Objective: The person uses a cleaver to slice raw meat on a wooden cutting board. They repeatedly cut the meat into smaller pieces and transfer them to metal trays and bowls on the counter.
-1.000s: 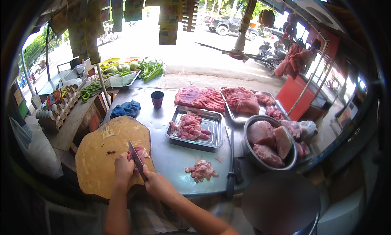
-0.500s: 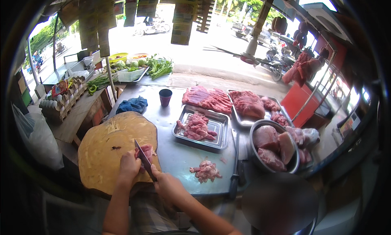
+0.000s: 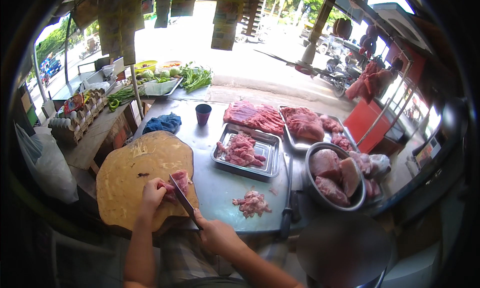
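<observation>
On the right side of a round wooden chopping block [image 3: 127, 173] lies a piece of raw meat [image 3: 180, 181]. My left hand [image 3: 153, 192] is closed on the meat's left part, fingers curled into it. In my right hand [image 3: 219, 234] is a knife [image 3: 183, 197], gripped by its handle, its blade slanting up and left across the meat. How deep the blade sits in the meat I cannot tell. Right of the block, a small heap of meat trimmings [image 3: 252, 204] rests on the metal table [image 3: 215, 198]. Behind it, a rectangular metal tray [image 3: 272, 160] holds cut meat strips [image 3: 241, 149].
A steel bowl [image 3: 309, 180] of large meat chunks stands at the right, beside a long sharpening rod [image 3: 288, 193]. Farther back are a slab of meat [image 3: 254, 117], a dark cup [image 3: 203, 114] and a blue cloth [image 3: 162, 123]. Egg trays [image 3: 85, 119] sit left; meat [image 3: 370, 81] hangs right.
My left hand has moved slightly left and up, drawing its part of the meat away from the rest. The knife and my right hand have shifted a little right and down.
</observation>
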`<state>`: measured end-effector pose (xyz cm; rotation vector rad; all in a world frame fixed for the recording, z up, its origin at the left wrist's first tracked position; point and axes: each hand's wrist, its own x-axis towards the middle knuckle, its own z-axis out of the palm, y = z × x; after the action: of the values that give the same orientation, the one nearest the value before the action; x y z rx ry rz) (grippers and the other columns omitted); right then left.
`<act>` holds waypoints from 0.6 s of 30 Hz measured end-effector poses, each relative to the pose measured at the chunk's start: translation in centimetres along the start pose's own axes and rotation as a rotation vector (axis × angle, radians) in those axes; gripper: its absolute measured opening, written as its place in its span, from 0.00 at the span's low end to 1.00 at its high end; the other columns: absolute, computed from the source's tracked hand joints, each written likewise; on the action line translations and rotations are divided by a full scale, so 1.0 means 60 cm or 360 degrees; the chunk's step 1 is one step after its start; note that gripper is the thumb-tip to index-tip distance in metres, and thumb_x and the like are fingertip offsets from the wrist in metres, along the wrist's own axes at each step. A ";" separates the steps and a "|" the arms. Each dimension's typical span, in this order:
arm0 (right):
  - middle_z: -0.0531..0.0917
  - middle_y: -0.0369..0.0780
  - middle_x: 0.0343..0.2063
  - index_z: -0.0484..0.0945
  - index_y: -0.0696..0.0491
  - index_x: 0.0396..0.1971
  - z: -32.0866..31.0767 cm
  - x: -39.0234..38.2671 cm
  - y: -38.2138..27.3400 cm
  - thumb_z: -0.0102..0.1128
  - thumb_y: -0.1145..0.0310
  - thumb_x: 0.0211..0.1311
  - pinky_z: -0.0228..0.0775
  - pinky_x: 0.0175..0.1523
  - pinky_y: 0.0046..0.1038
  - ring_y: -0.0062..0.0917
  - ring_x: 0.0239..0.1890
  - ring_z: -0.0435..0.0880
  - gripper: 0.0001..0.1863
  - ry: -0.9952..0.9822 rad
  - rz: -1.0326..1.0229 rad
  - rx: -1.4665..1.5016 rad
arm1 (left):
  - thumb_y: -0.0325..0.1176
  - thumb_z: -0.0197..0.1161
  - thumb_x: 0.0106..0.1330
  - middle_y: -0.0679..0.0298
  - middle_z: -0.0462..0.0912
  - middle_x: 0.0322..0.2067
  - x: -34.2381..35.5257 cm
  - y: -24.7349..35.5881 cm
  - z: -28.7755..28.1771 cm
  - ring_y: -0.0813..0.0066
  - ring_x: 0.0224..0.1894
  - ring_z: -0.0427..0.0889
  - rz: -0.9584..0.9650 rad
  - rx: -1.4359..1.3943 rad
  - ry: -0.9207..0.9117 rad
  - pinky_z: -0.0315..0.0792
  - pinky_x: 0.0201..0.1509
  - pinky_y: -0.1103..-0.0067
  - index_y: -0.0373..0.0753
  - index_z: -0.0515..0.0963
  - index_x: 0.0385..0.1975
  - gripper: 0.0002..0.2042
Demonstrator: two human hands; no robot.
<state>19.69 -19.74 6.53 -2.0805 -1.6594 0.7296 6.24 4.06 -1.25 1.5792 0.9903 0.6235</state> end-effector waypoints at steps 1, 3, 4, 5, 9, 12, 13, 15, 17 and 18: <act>0.86 0.55 0.31 0.64 0.61 0.71 -0.003 -0.003 -0.004 0.51 0.76 0.60 0.76 0.43 0.50 0.51 0.35 0.86 0.35 0.0010 -0.0013 0.0002 | 0.23 0.62 0.67 0.59 0.89 0.31 -0.003 -0.006 -0.007 0.72 0.29 0.88 -0.0052 -0.0329 -0.0088 0.84 0.37 0.73 0.32 0.82 0.35 0.04; 0.86 0.56 0.32 0.64 0.61 0.71 -0.008 0.006 -0.007 0.51 0.76 0.60 0.76 0.43 0.50 0.52 0.36 0.86 0.35 0.0031 -0.0033 -0.0008 | 0.22 0.60 0.68 0.59 0.88 0.36 -0.007 -0.016 -0.021 0.72 0.32 0.88 -0.0090 -0.0772 -0.0185 0.85 0.40 0.73 0.32 0.82 0.39 0.05; 0.86 0.55 0.33 0.64 0.59 0.72 -0.007 0.018 -0.007 0.51 0.75 0.61 0.76 0.44 0.51 0.52 0.37 0.86 0.35 0.0051 -0.0017 -0.0011 | 0.22 0.60 0.68 0.59 0.88 0.38 -0.006 -0.021 -0.027 0.71 0.35 0.88 -0.0084 -0.0881 -0.0199 0.85 0.43 0.73 0.32 0.81 0.42 0.06; 0.86 0.55 0.34 0.63 0.57 0.72 -0.003 0.040 -0.010 0.52 0.73 0.63 0.75 0.45 0.51 0.53 0.38 0.85 0.35 0.0065 -0.0003 -0.0025 | 0.21 0.59 0.69 0.58 0.88 0.41 -0.008 -0.026 -0.031 0.71 0.38 0.88 -0.0145 -0.0986 -0.0168 0.85 0.47 0.73 0.33 0.80 0.44 0.07; 0.86 0.56 0.38 0.70 0.53 0.69 0.017 0.136 -0.013 0.53 0.72 0.62 0.76 0.49 0.49 0.53 0.43 0.85 0.31 0.0193 -0.0019 0.0045 | 0.21 0.59 0.70 0.59 0.85 0.44 -0.008 -0.027 -0.046 0.69 0.45 0.87 -0.0074 -0.1269 -0.0280 0.82 0.54 0.73 0.31 0.77 0.55 0.15; 0.87 0.55 0.37 0.71 0.56 0.66 0.020 0.153 -0.001 0.53 0.74 0.62 0.76 0.49 0.50 0.51 0.43 0.86 0.30 0.0226 -0.0120 0.0059 | 0.26 0.56 0.72 0.60 0.83 0.42 -0.010 0.004 -0.063 0.65 0.43 0.86 -0.0025 -0.1403 -0.0357 0.82 0.52 0.69 0.36 0.74 0.52 0.11; 0.86 0.56 0.37 0.71 0.55 0.67 0.021 0.144 0.001 0.54 0.73 0.62 0.76 0.49 0.50 0.52 0.42 0.86 0.31 0.0236 -0.0139 0.0072 | 0.27 0.54 0.72 0.61 0.82 0.38 -0.012 0.020 -0.073 0.65 0.38 0.85 0.0056 -0.1282 -0.0385 0.83 0.46 0.68 0.39 0.74 0.44 0.05; 0.86 0.56 0.36 0.69 0.54 0.69 0.022 0.112 0.004 0.55 0.72 0.62 0.76 0.48 0.50 0.52 0.41 0.86 0.32 0.0247 -0.0111 0.0028 | 0.26 0.54 0.72 0.61 0.82 0.35 -0.011 0.058 -0.091 0.66 0.34 0.85 0.0314 -0.0951 -0.0314 0.83 0.42 0.67 0.40 0.75 0.38 0.02; 0.86 0.56 0.34 0.67 0.53 0.71 0.023 0.074 0.004 0.56 0.71 0.62 0.76 0.47 0.50 0.53 0.39 0.86 0.34 0.0203 -0.0040 -0.0029 | 0.26 0.56 0.72 0.59 0.84 0.36 -0.024 0.085 -0.101 0.66 0.36 0.86 0.0562 -0.0290 -0.0147 0.82 0.46 0.68 0.38 0.78 0.36 0.03; 0.86 0.56 0.33 0.67 0.52 0.72 0.024 0.058 0.004 0.56 0.71 0.62 0.76 0.47 0.50 0.53 0.38 0.86 0.35 0.0171 0.0001 -0.0037 | 0.26 0.58 0.71 0.58 0.85 0.38 -0.034 0.092 -0.105 0.64 0.39 0.86 0.0635 0.0205 -0.0024 0.81 0.50 0.68 0.37 0.79 0.37 0.03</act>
<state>19.58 -16.46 4.71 -2.0976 -1.6158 0.5907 1.53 5.40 5.87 1.9142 0.7176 0.8312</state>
